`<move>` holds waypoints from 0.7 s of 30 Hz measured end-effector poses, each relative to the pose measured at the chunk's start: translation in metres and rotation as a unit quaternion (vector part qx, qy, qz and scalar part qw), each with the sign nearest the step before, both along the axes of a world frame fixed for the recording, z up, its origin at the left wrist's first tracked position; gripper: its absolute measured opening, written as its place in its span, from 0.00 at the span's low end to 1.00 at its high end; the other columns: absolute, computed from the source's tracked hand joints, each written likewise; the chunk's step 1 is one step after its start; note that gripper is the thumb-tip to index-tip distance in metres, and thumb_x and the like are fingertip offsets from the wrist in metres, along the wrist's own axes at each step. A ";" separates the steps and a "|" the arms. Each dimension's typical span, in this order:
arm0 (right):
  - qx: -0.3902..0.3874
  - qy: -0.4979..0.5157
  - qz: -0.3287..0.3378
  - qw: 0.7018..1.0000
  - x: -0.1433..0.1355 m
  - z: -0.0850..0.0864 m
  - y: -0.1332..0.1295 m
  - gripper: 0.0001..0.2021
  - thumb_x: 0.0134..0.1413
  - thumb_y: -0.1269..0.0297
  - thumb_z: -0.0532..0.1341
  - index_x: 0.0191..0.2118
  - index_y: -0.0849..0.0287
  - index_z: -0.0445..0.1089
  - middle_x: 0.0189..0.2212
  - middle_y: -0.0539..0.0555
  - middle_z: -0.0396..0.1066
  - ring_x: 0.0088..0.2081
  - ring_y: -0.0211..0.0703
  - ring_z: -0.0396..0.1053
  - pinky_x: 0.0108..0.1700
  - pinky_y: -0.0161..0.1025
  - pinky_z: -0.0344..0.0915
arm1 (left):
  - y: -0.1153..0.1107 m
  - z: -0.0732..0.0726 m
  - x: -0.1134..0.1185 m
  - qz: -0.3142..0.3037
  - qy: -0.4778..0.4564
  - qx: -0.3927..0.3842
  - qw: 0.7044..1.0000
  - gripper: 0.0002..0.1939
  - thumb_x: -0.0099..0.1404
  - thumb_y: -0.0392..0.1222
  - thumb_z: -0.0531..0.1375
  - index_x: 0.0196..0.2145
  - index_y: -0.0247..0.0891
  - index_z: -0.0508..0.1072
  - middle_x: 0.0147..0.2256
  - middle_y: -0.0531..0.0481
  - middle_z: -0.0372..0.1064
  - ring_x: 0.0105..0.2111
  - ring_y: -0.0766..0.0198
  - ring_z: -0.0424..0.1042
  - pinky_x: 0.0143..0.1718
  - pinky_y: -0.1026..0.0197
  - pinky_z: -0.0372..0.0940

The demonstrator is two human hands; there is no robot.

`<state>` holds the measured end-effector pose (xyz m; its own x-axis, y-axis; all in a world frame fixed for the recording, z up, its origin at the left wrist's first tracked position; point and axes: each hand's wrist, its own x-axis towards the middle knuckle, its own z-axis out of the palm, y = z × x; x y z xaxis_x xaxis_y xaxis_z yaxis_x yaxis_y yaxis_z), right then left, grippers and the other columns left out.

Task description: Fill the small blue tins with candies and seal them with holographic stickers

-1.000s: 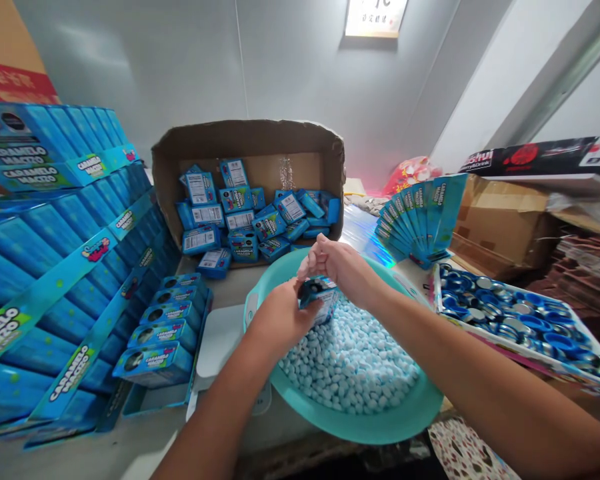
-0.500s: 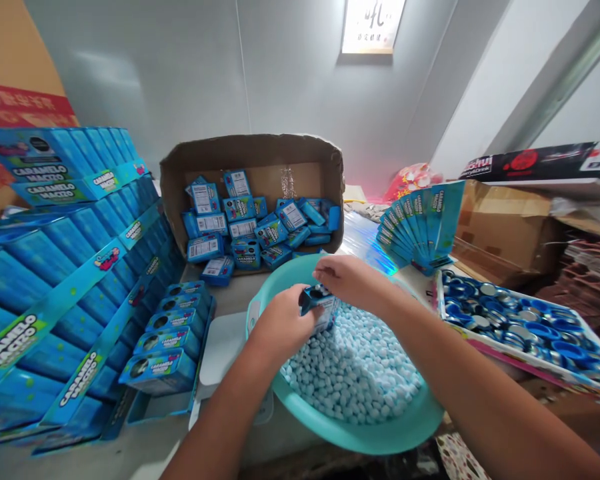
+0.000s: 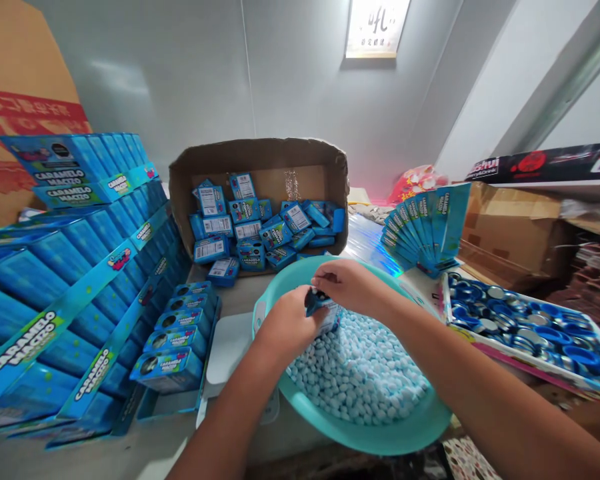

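My left hand [image 3: 291,325] is wrapped around a small blue candy box [image 3: 330,320], tilted over a turquoise basin [image 3: 350,440]. Dark blue shows at the box's near top corner. Closed at the top of this box are the fingers of my right hand [image 3: 347,283]; whatever they pinch is hidden. Pale blue candies [image 3: 365,373] fill much of the basin below both hands. Behind it, a cardboard box [image 3: 265,157] lies with its opening toward me and holds several blue candy boxes [image 3: 275,232].
Stacked blue display trays [image 3: 80,267] rise at the left, with a partly filled tray [image 3: 173,397] beside them. A white scale [image 3: 230,350] sits left of the basin. On the right are a tray of blue-rimmed lids [image 3: 525,327], fanned blue cards [image 3: 425,220] and cartons [image 3: 510,220].
The view has shifted slightly, so the surroundings sit a little further right. Both hands stay at the candy box, with the right fingers moved slightly at its top.
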<state>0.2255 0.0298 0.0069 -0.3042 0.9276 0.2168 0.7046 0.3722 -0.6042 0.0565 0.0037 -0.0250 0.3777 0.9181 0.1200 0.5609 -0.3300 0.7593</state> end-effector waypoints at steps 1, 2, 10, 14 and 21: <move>-0.004 0.013 -0.001 1.000 -0.001 0.000 0.000 0.14 0.58 0.58 0.57 0.26 0.56 0.72 0.22 0.51 0.69 0.25 0.42 0.62 0.26 0.40 0.51 | 0.000 0.000 0.000 0.000 0.001 0.000 1.000 0.15 0.65 0.50 0.59 0.46 0.40 0.74 0.43 0.44 0.77 0.43 0.53 0.74 0.43 0.56 0.66; -0.006 0.025 -0.001 1.000 -0.001 0.000 0.000 0.14 0.58 0.57 0.58 0.26 0.56 0.72 0.22 0.51 0.69 0.25 0.42 0.63 0.27 0.40 0.53 | 0.000 0.000 0.000 0.000 0.001 -0.001 1.000 0.15 0.65 0.49 0.59 0.46 0.40 0.74 0.43 0.44 0.77 0.44 0.53 0.74 0.43 0.56 0.66; 0.010 0.044 0.014 0.999 -0.001 -0.003 0.000 0.13 0.59 0.59 0.59 0.27 0.57 0.74 0.24 0.51 0.71 0.27 0.42 0.64 0.28 0.40 0.53 | -0.001 0.001 -0.001 -0.010 -0.014 0.003 1.000 0.15 0.65 0.47 0.59 0.47 0.41 0.73 0.46 0.45 0.76 0.47 0.52 0.74 0.45 0.55 0.66; 0.017 0.036 0.020 0.999 -0.001 -0.004 0.000 0.14 0.60 0.57 0.59 0.26 0.56 0.72 0.24 0.52 0.69 0.27 0.43 0.64 0.28 0.40 0.54 | -0.001 0.000 -0.001 -0.014 -0.022 0.005 1.000 0.16 0.65 0.47 0.60 0.48 0.41 0.73 0.48 0.44 0.76 0.48 0.51 0.74 0.47 0.53 0.67; 0.031 0.039 0.041 0.998 0.000 -0.006 0.002 0.16 0.61 0.51 0.57 0.28 0.55 0.73 0.26 0.54 0.70 0.28 0.46 0.65 0.30 0.42 0.60 | -0.007 0.000 -0.003 0.007 -0.019 0.010 1.000 0.18 0.62 0.48 0.62 0.48 0.40 0.75 0.45 0.44 0.77 0.46 0.51 0.75 0.45 0.54 0.70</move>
